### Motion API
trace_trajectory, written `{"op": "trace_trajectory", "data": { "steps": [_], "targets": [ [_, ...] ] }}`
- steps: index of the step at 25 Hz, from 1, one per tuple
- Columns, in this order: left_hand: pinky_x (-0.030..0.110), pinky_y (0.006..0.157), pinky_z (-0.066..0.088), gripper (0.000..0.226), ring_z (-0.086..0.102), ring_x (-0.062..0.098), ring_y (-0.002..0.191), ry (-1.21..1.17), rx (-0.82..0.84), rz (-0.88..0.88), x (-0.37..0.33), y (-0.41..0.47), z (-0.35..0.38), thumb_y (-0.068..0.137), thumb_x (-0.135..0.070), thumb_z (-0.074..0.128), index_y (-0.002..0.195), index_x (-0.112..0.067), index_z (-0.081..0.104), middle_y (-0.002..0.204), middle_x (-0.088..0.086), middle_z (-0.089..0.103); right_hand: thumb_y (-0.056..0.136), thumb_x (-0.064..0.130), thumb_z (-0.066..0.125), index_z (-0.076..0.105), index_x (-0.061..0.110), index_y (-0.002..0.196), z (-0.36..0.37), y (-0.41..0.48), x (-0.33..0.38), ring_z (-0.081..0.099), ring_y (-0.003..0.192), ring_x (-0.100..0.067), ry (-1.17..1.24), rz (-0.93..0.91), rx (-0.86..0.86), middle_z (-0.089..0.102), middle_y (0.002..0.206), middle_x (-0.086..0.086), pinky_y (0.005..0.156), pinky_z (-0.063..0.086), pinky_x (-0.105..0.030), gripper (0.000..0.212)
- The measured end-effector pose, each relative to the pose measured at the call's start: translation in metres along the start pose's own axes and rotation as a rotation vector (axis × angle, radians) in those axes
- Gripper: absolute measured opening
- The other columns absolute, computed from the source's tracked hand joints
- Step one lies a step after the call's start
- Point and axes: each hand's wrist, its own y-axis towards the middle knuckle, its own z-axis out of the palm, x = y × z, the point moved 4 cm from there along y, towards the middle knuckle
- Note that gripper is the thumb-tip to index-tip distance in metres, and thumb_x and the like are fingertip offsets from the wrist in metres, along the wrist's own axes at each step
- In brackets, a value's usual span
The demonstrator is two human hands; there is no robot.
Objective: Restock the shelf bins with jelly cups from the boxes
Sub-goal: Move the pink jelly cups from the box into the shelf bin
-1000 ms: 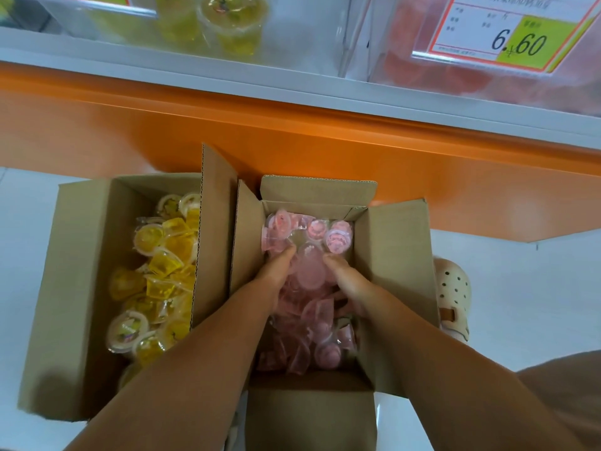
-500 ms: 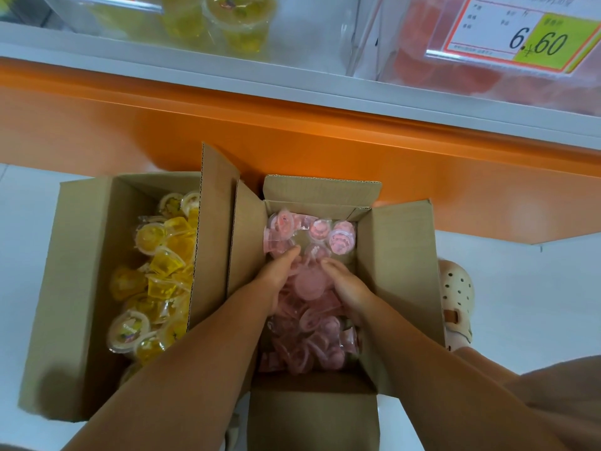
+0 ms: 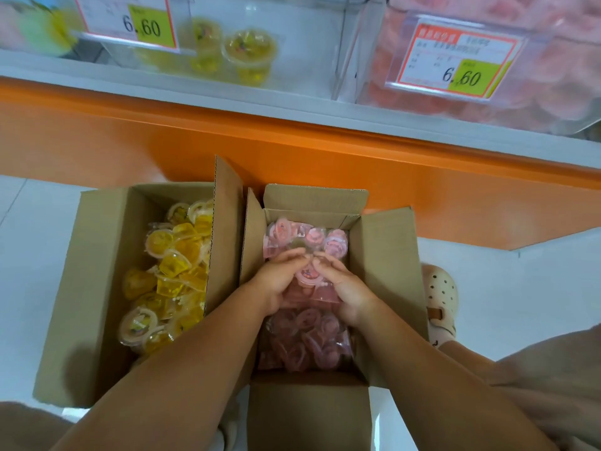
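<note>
A heap of pink jelly cups (image 3: pixel 307 276) is gathered inside the right-hand cardboard box (image 3: pixel 385 271). It is cupped between the left hand (image 3: pixel 276 283) and the right hand (image 3: pixel 346 289), with both sets of fingers curled round it. The scoop is best closed underneath before it is lifted, so that no slippery cup is spilled on the way up to the pink shelf bin (image 3: pixel 553 92).
</note>
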Motion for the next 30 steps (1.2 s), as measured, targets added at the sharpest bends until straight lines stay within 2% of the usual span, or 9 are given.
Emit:
{"op": "trace_trajectory", "data": {
  "steps": [3,6,9,14,19,22,25,27,30],
  "targets": [
    [0.032,0.059,0.057,0.025,0.068,0.015,0.065,0.022,0.047,0.077,-0.015,-0.026,0.005,0.092,-0.036,0.068,0.116,-0.041,0.064,0.101,-0.001,0.073,0.093,0.026,0.061,0.061,0.030,0.118,0.012,-0.029,0.025,0.069,0.071,-0.022,-0.055,-0.057,0.070,0.073,0.096,-0.003,0.062,0.056,-0.031,0.025],
    [0.035,0.061,0.060,0.026,0.070,0.015,0.077,0.013,0.084,0.161,-0.033,-0.060,0.004,0.093,-0.035,0.067,0.119,-0.039,0.063,0.111,-0.001,0.070,0.098,0.036,0.049,0.059,0.031,0.118,0.026,-0.059,0.045,0.069,0.066,-0.020,-0.045,-0.126,0.097,0.073,0.093,-0.005,0.050,0.053,-0.024,0.022],
    [0.038,0.069,0.062,0.023,0.072,0.019,0.084,-0.019,0.136,0.221,-0.048,-0.099,0.003,0.095,-0.035,0.064,0.118,-0.037,0.063,0.116,0.002,0.069,0.100,0.038,0.044,0.058,0.030,0.122,0.038,-0.090,0.063,0.070,0.068,-0.017,-0.059,-0.187,0.079,0.073,0.093,-0.003,0.055,0.052,-0.026,0.027],
    [0.036,0.069,0.062,0.033,0.075,0.020,0.088,-0.043,0.184,0.304,-0.075,-0.161,0.004,0.092,-0.040,0.067,0.123,-0.030,0.064,0.117,0.007,0.071,0.092,0.041,0.058,0.066,0.012,0.113,0.067,-0.152,0.100,0.068,0.067,-0.018,-0.154,-0.314,0.067,0.072,0.092,-0.009,0.055,0.048,-0.029,0.038],
    [0.030,0.056,0.060,0.036,0.073,0.024,0.085,-0.077,0.261,0.376,-0.107,-0.224,0.015,0.092,-0.043,0.063,0.119,-0.020,0.066,0.099,0.006,0.074,0.094,0.031,0.056,0.062,0.025,0.100,0.092,-0.215,0.147,0.066,0.064,-0.010,-0.277,-0.463,0.050,0.069,0.088,0.004,0.050,0.044,-0.018,0.009],
    [0.026,0.048,0.057,0.047,0.070,0.029,0.092,-0.170,0.303,0.410,-0.125,-0.247,0.023,0.093,-0.044,0.061,0.129,-0.014,0.062,0.113,0.012,0.070,0.093,0.018,0.058,0.061,0.025,0.095,0.103,-0.238,0.170,0.063,0.064,-0.006,-0.282,-0.522,0.097,0.069,0.081,0.006,0.049,0.042,-0.016,0.008],
    [0.027,0.048,0.057,0.049,0.069,0.033,0.102,-0.231,0.290,0.455,-0.144,-0.255,0.027,0.092,-0.044,0.063,0.129,-0.013,0.062,0.120,0.014,0.069,0.093,0.029,0.060,0.066,0.025,0.100,0.111,-0.249,0.195,0.064,0.072,-0.009,-0.280,-0.506,0.114,0.071,0.083,0.005,0.055,0.049,-0.020,0.011],
    [0.028,0.050,0.058,0.049,0.071,0.033,0.103,-0.252,0.272,0.486,-0.157,-0.255,0.030,0.090,-0.043,0.067,0.128,-0.014,0.062,0.122,0.014,0.069,0.091,0.042,0.060,0.067,0.022,0.108,0.109,-0.246,0.215,0.064,0.073,-0.015,-0.266,-0.463,0.062,0.068,0.084,0.002,0.054,0.050,-0.025,0.028],
    [0.027,0.051,0.058,0.042,0.074,0.031,0.093,-0.277,0.261,0.534,-0.175,-0.260,0.039,0.089,-0.040,0.070,0.123,-0.016,0.064,0.119,0.012,0.070,0.088,0.025,0.067,0.065,0.014,0.119,0.106,-0.240,0.240,0.063,0.073,-0.017,-0.317,-0.473,-0.008,0.065,0.086,-0.003,0.048,0.045,-0.022,0.034]
  ]
}}
